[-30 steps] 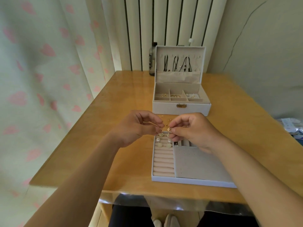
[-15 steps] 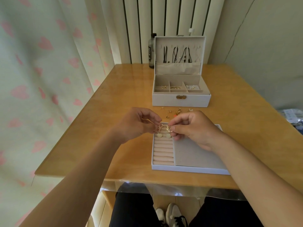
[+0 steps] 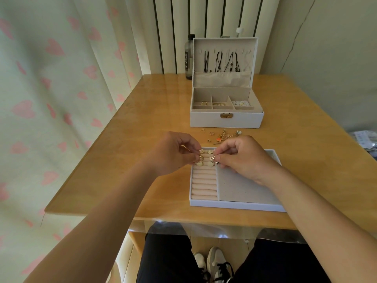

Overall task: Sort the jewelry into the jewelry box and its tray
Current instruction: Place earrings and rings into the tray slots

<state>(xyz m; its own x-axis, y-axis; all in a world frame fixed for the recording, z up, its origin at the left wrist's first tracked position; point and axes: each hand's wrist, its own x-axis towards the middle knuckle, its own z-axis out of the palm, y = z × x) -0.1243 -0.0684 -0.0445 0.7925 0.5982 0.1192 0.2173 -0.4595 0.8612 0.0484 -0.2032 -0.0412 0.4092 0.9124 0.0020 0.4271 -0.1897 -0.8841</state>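
Observation:
The white jewelry box [image 3: 225,119] stands open at the back of the table, with black cord necklaces [image 3: 221,61] hanging in its lid and small pieces in its three compartments. Its tray [image 3: 236,205] lies in front of me, with pink ring rolls [image 3: 204,184] on the left and a grey pad on the right. My left hand [image 3: 173,153] pinches a gold hoop earring [image 3: 57,158] over the top rolls. My right hand [image 3: 242,158] pinches a second gold hoop earring [image 3: 213,159] beside it. Cream flower studs [image 3: 202,151] sit in the top rolls.
Loose gold earrings and an orange star charm [image 3: 221,136] lie scattered on the wooden table [image 3: 142,139] between box and tray. A dark bottle [image 3: 188,56] stands behind the box. A curtain hangs left; packets [image 3: 365,139] lie at the right edge.
Both hands have lowered slightly toward the ring rolls and moved a little apart, each still pinching its hoop. The camera has tilted down, so the box and table sit lower in view.

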